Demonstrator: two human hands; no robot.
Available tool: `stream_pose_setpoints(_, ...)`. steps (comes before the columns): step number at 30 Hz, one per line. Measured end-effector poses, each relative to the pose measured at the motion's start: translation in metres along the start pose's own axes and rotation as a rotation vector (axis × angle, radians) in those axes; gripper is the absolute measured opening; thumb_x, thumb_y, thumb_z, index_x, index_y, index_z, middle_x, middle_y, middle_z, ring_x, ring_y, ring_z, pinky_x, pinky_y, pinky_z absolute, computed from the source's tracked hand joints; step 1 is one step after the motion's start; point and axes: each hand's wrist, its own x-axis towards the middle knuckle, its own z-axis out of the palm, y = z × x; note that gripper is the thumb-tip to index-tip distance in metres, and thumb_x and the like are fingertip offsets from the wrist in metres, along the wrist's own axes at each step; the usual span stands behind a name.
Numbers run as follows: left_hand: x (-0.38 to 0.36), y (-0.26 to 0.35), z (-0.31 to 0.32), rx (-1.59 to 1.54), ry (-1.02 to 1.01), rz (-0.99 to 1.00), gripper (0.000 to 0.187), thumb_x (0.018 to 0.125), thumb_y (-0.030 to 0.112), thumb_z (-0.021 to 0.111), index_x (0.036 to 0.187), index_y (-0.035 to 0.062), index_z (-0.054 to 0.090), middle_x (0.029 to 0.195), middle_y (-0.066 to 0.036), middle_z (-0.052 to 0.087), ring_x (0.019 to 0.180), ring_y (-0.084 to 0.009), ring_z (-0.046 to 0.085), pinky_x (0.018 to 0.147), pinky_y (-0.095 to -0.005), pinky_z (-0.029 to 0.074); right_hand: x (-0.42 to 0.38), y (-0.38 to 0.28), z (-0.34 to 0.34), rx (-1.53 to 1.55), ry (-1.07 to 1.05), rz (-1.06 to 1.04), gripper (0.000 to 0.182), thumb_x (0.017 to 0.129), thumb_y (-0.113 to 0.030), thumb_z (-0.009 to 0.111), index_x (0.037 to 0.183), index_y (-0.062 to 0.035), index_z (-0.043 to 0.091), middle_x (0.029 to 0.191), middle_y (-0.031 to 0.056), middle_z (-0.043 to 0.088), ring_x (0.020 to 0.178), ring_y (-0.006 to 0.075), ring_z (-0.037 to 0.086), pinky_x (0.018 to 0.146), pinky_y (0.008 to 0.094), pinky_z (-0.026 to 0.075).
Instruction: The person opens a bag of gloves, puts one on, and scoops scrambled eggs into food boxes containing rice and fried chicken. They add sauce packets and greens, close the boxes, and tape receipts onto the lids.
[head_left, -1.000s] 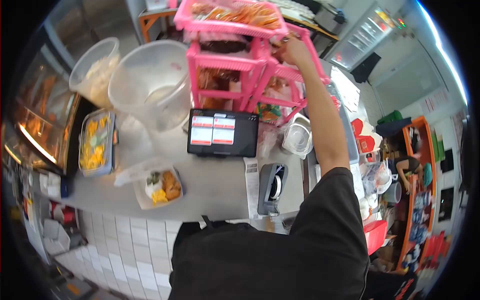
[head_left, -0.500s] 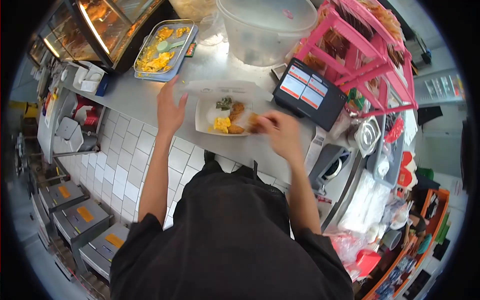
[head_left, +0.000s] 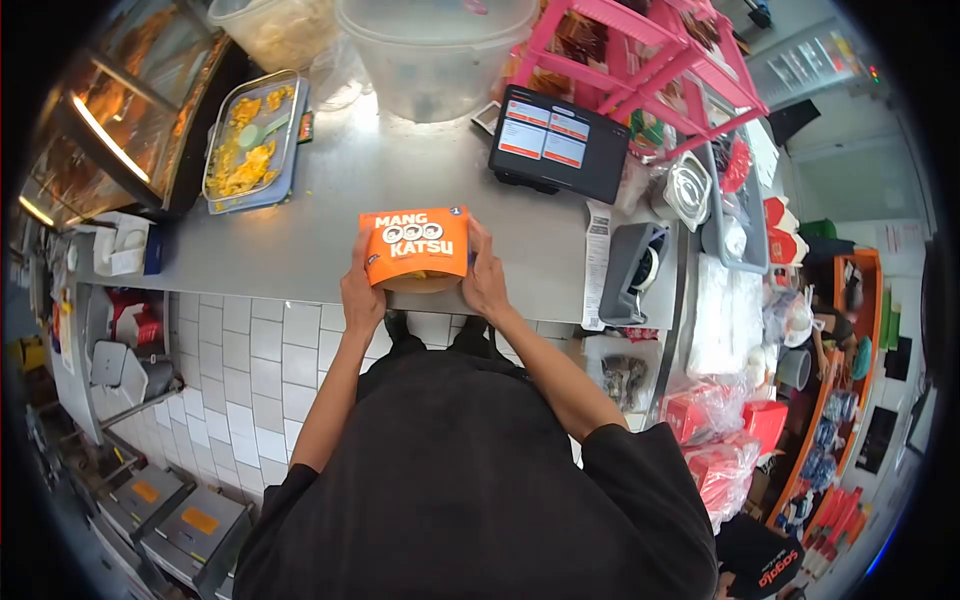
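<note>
An orange paper food box (head_left: 415, 243) with "MANG KATSU" printed on its lid sits at the front of the steel counter. Its lid is folded over. Through a gap at the front a bit of yellow food shows; the rest of the contents is hidden. My left hand (head_left: 362, 293) presses against the box's left side, and my right hand (head_left: 485, 278) grips the right side, fingers curled round the far corners.
A metal tray (head_left: 213, 165) with yellow scrambled food and a pale green spoon lies at the back left, by a glass display case (head_left: 110, 120). Behind stand a large clear tub (head_left: 430, 70), a black tablet (head_left: 560, 140) and a pink rack (head_left: 600, 70). A grey dispenser (head_left: 635, 275) is at right.
The lid has come down over the rice and fried pieces, showing its orange face. Both hands have moved in to the box's sides; the right hand no longer reaches over the food.
</note>
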Motion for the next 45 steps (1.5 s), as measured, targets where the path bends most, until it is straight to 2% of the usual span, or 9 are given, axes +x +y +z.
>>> stream_pose_setpoints(7, 0.022, -0.007, -0.012, 0.097, -0.009, 0.331, 0.059, 0.084, -0.005, 0.042, 0.139, 0.0115, 0.052, 0.127, -0.019, 0.064, 0.114, -0.0340, 0.064, 0.100, -0.0365, 0.047, -0.010, -0.019, 0.003, 0.103, -0.064, 0.137, 0.071, 0.090, 0.010, 0.046, 0.153, -0.0205, 0.034, 0.149, 0.0189, 0.045, 0.136, 0.0333, 0.046, 0.110, 0.0349, 0.038)
stream_pose_setpoints(13, 0.036, 0.033, -0.039, 0.111, -0.286, -0.049, 0.061, 0.084, -0.007, 0.048, 0.141, 0.0133, 0.049, 0.127, -0.022, 0.062, 0.118, -0.0370, 0.060, 0.101, -0.0364, 0.047, 0.007, -0.040, -0.012, 0.185, -0.172, 0.353, 0.063, 0.093, 0.006, 0.047, 0.151, -0.0160, 0.037, 0.150, 0.0179, 0.044, 0.136, 0.0270, 0.046, 0.112, 0.0328, 0.036)
stream_pose_setpoints(20, 0.011, 0.007, -0.044, 0.168, -0.416, 0.199, 0.088, 0.086, 0.004, 0.063, 0.157, 0.0146, 0.013, 0.141, -0.028, 0.049, 0.128, -0.0469, 0.047, 0.109, -0.0450, 0.039, -0.006, -0.022, -0.019, 0.226, -0.257, 0.238, 0.055, 0.097, -0.006, 0.049, 0.150, -0.0145, 0.039, 0.150, 0.0150, 0.045, 0.135, 0.0243, 0.048, 0.111, 0.0328, 0.037)
stream_pose_setpoints(30, 0.020, 0.010, -0.052, 0.070, -0.527, 0.102, 0.087, 0.087, 0.008, 0.066, 0.157, 0.0127, 0.013, 0.136, -0.025, 0.054, 0.121, -0.0438, 0.055, 0.104, -0.0455, 0.043, -0.007, -0.071, -0.033, 0.208, -0.257, 0.545, 0.054, 0.095, -0.009, 0.051, 0.147, -0.0201, 0.044, 0.144, 0.0161, 0.052, 0.130, 0.0220, 0.053, 0.108, 0.0330, 0.039)
stream_pose_setpoints(32, 0.023, 0.011, -0.051, 0.053, -0.514, 0.043, 0.092, 0.082, 0.011, 0.070, 0.157, 0.0119, 0.015, 0.146, -0.022, 0.045, 0.133, -0.0419, 0.045, 0.107, -0.0449, 0.042, -0.022, -0.026, -0.009, -0.020, -0.197, 0.163, 0.069, 0.086, -0.007, 0.055, 0.152, -0.0193, 0.036, 0.152, 0.0206, 0.040, 0.142, 0.0316, 0.038, 0.114, 0.0380, 0.034)
stream_pose_setpoints(36, 0.025, -0.003, -0.053, 0.077, -0.505, 0.156, 0.099, 0.073, 0.021, 0.076, 0.156, 0.0103, 0.022, 0.161, -0.022, 0.018, 0.150, -0.0371, 0.017, 0.116, -0.0462, 0.029, -0.027, -0.028, -0.070, -0.021, -0.279, 0.134, 0.087, 0.071, -0.007, 0.065, 0.152, -0.0108, 0.034, 0.158, 0.0187, 0.030, 0.148, 0.0321, 0.025, 0.118, 0.0399, 0.027)
stream_pose_setpoints(40, 0.011, 0.046, -0.060, 0.086, -0.284, 0.295, 0.085, 0.077, 0.023, 0.072, 0.152, 0.0067, 0.034, 0.159, -0.023, 0.024, 0.149, -0.0370, 0.021, 0.117, -0.0496, 0.024, -0.007, -0.021, -0.213, -0.211, 0.663, 0.254, 0.046, 0.086, -0.011, 0.066, 0.131, -0.0052, 0.055, 0.109, 0.0126, 0.065, 0.096, 0.0282, 0.064, 0.086, 0.0399, 0.051)
stream_pose_setpoints(43, -0.017, 0.087, 0.004, 0.140, 0.192, 0.653, 0.047, 0.083, 0.018, 0.066, 0.125, -0.0015, 0.059, 0.140, -0.021, 0.052, 0.131, -0.0356, 0.046, 0.110, -0.0501, 0.034, 0.018, 0.056, -0.266, -0.764, 0.767, 0.103, 0.034, 0.086, -0.013, 0.070, 0.119, -0.0051, 0.065, 0.101, 0.0110, 0.064, 0.086, 0.0274, 0.061, 0.077, 0.0372, 0.050)
stream_pose_setpoints(45, -0.027, 0.131, 0.087, 0.091, -0.302, 0.700, 0.035, 0.079, 0.012, 0.066, 0.113, 0.0032, 0.063, 0.114, -0.012, 0.066, 0.113, -0.0328, 0.058, 0.099, -0.0431, 0.044, 0.030, 0.074, -0.281, -0.600, 0.524, 0.062, 0.020, 0.084, -0.015, 0.074, 0.101, -0.0046, 0.072, 0.095, 0.0096, 0.062, 0.083, 0.0273, 0.059, 0.074, 0.0345, 0.048)
